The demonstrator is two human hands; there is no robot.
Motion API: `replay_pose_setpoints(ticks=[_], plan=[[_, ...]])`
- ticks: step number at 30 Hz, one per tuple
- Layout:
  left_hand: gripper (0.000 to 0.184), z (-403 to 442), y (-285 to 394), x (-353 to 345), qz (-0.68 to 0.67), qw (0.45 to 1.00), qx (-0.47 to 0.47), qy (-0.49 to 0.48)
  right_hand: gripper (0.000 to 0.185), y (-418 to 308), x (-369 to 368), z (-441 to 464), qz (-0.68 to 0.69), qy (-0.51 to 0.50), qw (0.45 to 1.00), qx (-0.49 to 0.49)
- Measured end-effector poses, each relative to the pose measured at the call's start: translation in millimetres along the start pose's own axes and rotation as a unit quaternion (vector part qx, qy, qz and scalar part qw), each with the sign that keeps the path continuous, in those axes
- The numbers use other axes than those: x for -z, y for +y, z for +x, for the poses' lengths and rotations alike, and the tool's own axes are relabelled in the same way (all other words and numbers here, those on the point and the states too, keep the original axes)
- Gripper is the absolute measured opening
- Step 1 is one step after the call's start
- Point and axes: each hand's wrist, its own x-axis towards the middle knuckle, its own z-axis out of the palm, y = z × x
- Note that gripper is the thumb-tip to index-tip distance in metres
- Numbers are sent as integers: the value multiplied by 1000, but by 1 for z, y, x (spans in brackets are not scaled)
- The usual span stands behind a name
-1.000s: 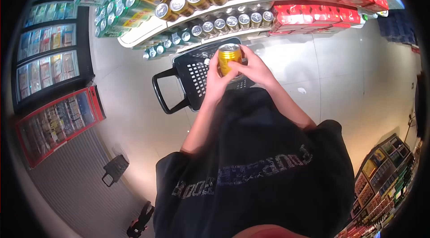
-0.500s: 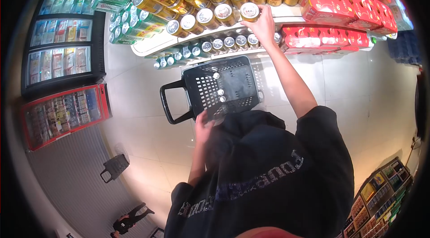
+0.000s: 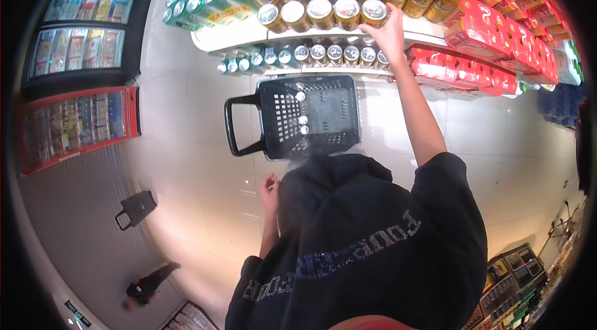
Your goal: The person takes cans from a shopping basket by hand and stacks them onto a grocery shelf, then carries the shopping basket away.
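My right hand [image 3: 390, 35] is wrapped round a gold drink can [image 3: 374, 14] at the right end of the front row on the upper shelf. The can stands upright beside several matching gold cans [image 3: 320, 14]. More gold cans are stacked in columns behind that row. My left hand [image 3: 269, 192] hangs low by my body, fingers loosely bent and apart, with nothing seen in it. Below the shelf, a dark shopping basket [image 3: 311, 115] sits on the floor, its handle to the left.
Red drink packs [image 3: 479, 28] fill the shelf's right side, and green cans [image 3: 214, 4] its left. A lower shelf holds more cans [image 3: 334, 53]. Fridges [image 3: 81, 38] and a red-framed cooler [image 3: 74, 122] line the left. Another basket [image 3: 137, 209] and a person [image 3: 149, 283] are farther off.
My right hand has brought the gold can close against the end of the front row, where a gap was. My left hand has drawn back from the basket. The view has shifted.
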Motion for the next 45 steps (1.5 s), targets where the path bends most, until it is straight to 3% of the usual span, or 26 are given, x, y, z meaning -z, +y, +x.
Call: replay_pose_setpoints(ticks=[2, 3, 5, 7, 9, 11, 13, 15, 17, 18, 21, 23, 26, 27, 29, 30, 31, 33, 34, 39, 45], plan=[[32, 6, 8, -1, -11, 1000, -3, -4, 94, 8, -1, -9, 21, 21, 1000, 6], [32, 7, 8, 0, -16, 1000, -9, -6, 91, 0, 6, -19, 57, 51, 996, -35], [28, 14, 10, 2, -18, 999, 11, -31, 73, -16, 19, -52, 82, 119, 989, -22], [25, 29, 2, -2, 33, 998, -16, -51, 59, -12, 19, -105, 92, 88, 988, -82], [23, 51, 1, -9, 29, 992, -35, -115, 50, 1, 11, -178, 121, 19, 985, -120], [23, 82, 1, -24, 57, 981, -75, -170, 45, 5, -1, -255, 61, -121, 969, -207], [26, 120, 25, -39, 150, 953, -59, -258, 43, 3, -11, -318, 69, -308, 910, -269], [32, 174, -13, -68, 188, 930, -68, -307, 42, 13, -30, -375, 165, -398, 841, -328], [39, 234, -65, -105, 242, 902, 34, -356, 44, 33, -57, -427, 134, -448, 809, -355], [41, 257, -91, -123, 224, 905, 97, -348, 46, 49, -78, -440, 120, -473, 794, -363], [42, 295, -140, -168, 370, 890, 68, -257, 47, 79, -146, -473, 30, -491, 796, -353], [40, 312, -186, -199, 368, 894, 121, -226, 47, 101, -198, -478, 21, -527, 768, -362], [38, 340, -271, -246, 433, 847, 164, -261, 50, 148, -285, -488, -87, -591, 759, -259], [43, 343, -297, -261, 450, 853, 121, -235, 51, 163, -310, -499, -119, -607, 754, -221], [44, 360, -322, -289, 461, 849, 127, -223, 49, 206, -365, -527, -160, -591, 782, -113], [40, 365, -335, -301, 454, 865, 114, -182, 49, 220, -391, -527, -168, -612, 770, -62], [42, 373, -348, -304, 458, 854, 112, -220, 48, 227, -413, -526, -171, -634, 754, -9], [49, 384, -362, -311, 477, 855, 78, -187, 50, 245, -455, -542, -145, -612, 775, 55], [54, 395, -366, -317, 494, 838, 122, -198, 51, 248, -471, -555, -128, -602, 783, 87], [74, 398, -402, -323, 501, 833, 104, -210, 55, 260, -538, -591, -110, -552, 822, 87], [69, 402, -437, -333, 510, 840, 40, -179, 64, 279, -563, -592, -31, -618, 781, 82]])
